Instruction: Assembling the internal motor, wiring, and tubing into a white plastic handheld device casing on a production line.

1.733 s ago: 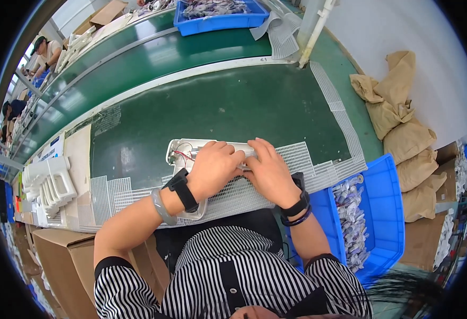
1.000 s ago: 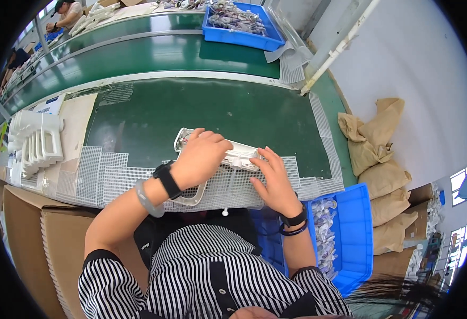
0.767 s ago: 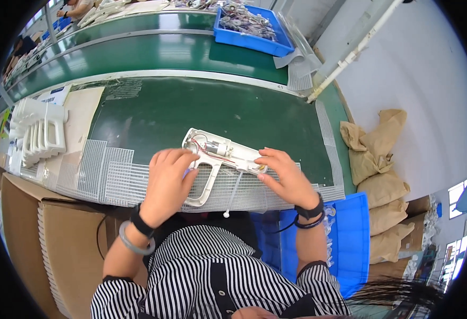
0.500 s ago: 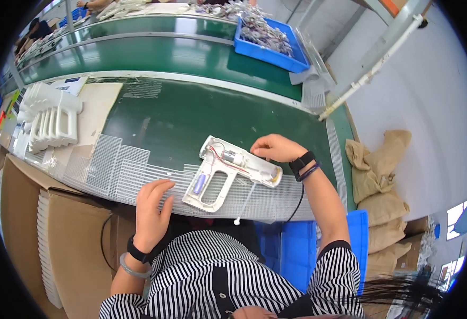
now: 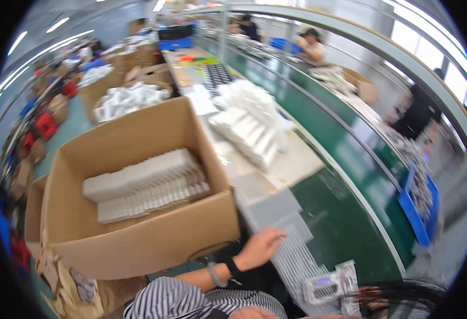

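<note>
My left hand hovers at the near edge of the workbench, over the white grid matting. It holds nothing; its fingers are loosely bent and apart. Farther right on the matting lies the white gun-shaped plastic housing, its open side up, with a purple cylinder in the handle. The housing is blurred, and its inner parts are hard to make out. Beside it, at the lower right, my right hand shows only as a smeared patch behind dark hair. Its fingers cannot be made out.
A large cardboard box with rows of stacked white parts stands left of the bench. White housings are piled farther along the bench. A green conveyor runs behind a rail, with a blue bin and people beyond.
The view has swung left, bringing the cardboard box and the far workshop into sight. The housing now appears at the lower right. My left hand still holds nothing.
</note>
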`<state>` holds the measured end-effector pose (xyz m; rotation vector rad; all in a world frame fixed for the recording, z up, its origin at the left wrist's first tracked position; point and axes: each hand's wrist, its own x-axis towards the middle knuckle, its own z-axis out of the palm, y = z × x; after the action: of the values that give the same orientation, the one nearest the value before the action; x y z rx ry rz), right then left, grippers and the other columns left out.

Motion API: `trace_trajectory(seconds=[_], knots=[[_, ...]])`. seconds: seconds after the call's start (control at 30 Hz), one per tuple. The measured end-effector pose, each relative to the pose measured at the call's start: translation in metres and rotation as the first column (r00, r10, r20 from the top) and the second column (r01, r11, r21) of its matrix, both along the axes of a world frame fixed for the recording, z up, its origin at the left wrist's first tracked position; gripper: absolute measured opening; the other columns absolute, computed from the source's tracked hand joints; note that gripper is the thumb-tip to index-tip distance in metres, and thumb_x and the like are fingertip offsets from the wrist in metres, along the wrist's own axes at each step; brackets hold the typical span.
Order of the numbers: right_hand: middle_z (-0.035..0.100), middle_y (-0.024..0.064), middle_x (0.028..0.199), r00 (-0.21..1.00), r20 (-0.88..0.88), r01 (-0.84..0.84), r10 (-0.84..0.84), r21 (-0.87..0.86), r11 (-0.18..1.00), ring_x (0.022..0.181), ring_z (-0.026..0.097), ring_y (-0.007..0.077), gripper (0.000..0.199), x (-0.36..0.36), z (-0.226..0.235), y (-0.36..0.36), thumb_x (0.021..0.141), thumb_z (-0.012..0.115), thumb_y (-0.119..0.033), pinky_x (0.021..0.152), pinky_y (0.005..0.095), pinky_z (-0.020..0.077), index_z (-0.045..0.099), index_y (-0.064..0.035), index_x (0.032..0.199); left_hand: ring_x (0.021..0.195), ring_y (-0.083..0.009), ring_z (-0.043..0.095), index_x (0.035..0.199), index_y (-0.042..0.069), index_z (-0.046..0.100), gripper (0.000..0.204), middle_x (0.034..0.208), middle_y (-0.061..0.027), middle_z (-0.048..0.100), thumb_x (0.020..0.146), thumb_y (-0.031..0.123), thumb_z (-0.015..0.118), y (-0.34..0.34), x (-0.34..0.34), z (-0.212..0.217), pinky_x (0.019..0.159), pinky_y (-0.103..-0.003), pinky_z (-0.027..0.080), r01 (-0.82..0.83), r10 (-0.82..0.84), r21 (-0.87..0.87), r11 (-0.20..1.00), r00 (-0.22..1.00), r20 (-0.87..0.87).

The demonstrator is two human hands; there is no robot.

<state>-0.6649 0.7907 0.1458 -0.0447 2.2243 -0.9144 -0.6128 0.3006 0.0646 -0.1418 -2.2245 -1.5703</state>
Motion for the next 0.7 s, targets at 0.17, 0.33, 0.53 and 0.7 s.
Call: trace_trajectory(seconds=[0.17,0.33,0.53,0.7], knots=[[0.070,0.0050,0.087,0.988,0.006,0.154,-0.157,0.151,0.976,0.077,0.066,0.0153,0.034,0.008,0.037,-0.035,0.095,0.070,-0.026,0.074,0.0333,0.0571,0.067,-0.0055,0.123,0.108,-0.0331,0.060,0.113,0.004,0.065,0.021,0.115,-0.0145,0.064,0.094,0.005,0.057,-0.014,-0.008,0.010,0.093,-0.040,0.049,-0.043,0.028,0.143,0.989,0.995,0.100],[0.058,-0.0043,0.068,0.980,-0.026,0.189,-0.195,-0.159,0.969,0.057,0.052,0.0056,0.020,-0.033,0.022,-0.019,0.098,0.065,-0.022,0.052,0.0212,0.0391,0.071,-0.0057,0.107,0.110,-0.0340,0.059,0.112,0.004,0.066,0.022,0.113,-0.0126,0.065,0.092,0.003,0.058,-0.032,-0.016,0.002,0.096,-0.042,0.047,-0.148,0.149,0.007,0.989,0.988,-0.050],[0.060,-0.0028,0.068,0.969,-0.186,0.169,-0.161,0.031,0.985,0.059,0.051,0.0068,0.016,-0.095,0.045,0.013,0.095,0.065,-0.020,0.054,0.0243,0.0403,0.067,-0.0049,0.091,0.112,-0.0347,0.058,0.115,0.005,0.066,0.032,0.115,-0.0147,0.064,0.083,0.004,0.066,-0.025,-0.054,0.003,0.099,-0.045,0.046,-0.168,0.147,-0.146,0.975,0.978,-0.148],[0.054,-0.0039,0.059,0.976,-0.218,-0.020,0.013,-0.026,0.999,0.056,0.047,0.0050,0.035,-0.134,0.108,-0.077,0.095,0.064,-0.029,0.052,0.0255,0.0360,0.062,-0.0064,0.068,0.109,-0.0373,0.058,0.106,0.003,0.066,0.029,0.115,-0.0166,0.063,0.078,0.004,0.068,-0.044,-0.069,0.000,0.097,-0.047,0.045,-0.320,0.297,-0.274,0.907,0.947,-0.123]])
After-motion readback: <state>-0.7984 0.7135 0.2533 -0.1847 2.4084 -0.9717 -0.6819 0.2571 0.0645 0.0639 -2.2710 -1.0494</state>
